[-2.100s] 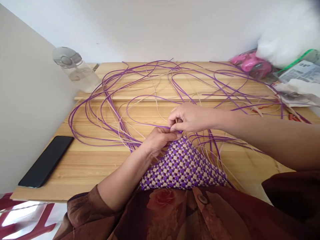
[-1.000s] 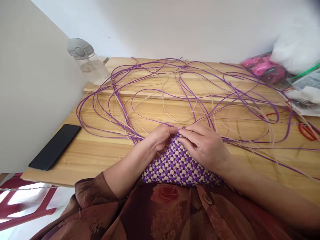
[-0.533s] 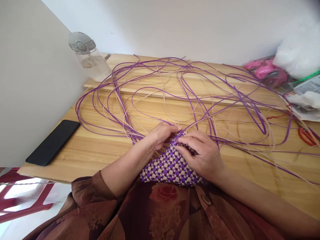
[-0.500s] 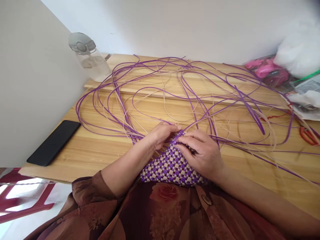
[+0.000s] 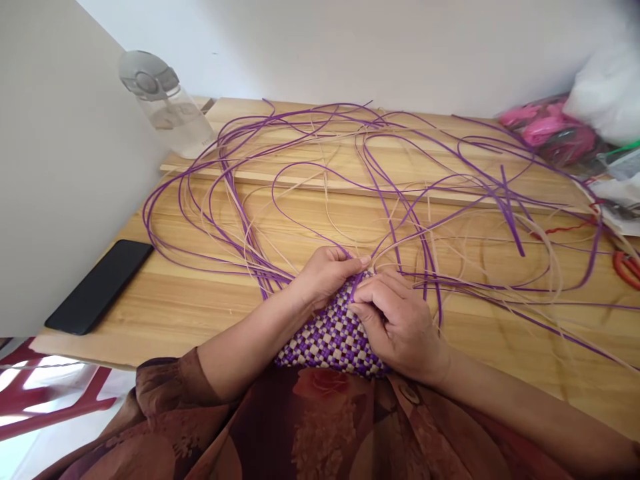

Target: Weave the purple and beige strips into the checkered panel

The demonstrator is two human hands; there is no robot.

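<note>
A woven piece (image 5: pixel 333 337) in purple, beige and dark checks lies between my hands, against the front of the garment. My left hand (image 5: pixel 327 273) grips its upper left edge, the thumb pressed near the top corner. My right hand (image 5: pixel 400 313) is closed, thumb and forefinger pinching a purple strip at the upper right edge of the weave. Long loose purple strips (image 5: pixel 235 193) and thin beige strips (image 5: pixel 327 200) fan out from the piece in wide loops over the table. The fingers cover part of the weave's top.
On the wooden table (image 5: pixel 190 303), a black phone (image 5: pixel 100 287) lies at the left. A clear bottle (image 5: pixel 177 120) with a grey lid stands behind it. Pink bundles (image 5: pixel 545 127), a white bag (image 5: pixel 607 100) and red-handled scissors (image 5: pixel 626 268) are at the right. A raised board (image 5: pixel 280 180) crosses the back.
My right hand's thumb and forefinger have closed together on the purple strip and moved slightly down. My left thumb reaches further right. The loops at the right have shifted, and the view has tilted slightly.
</note>
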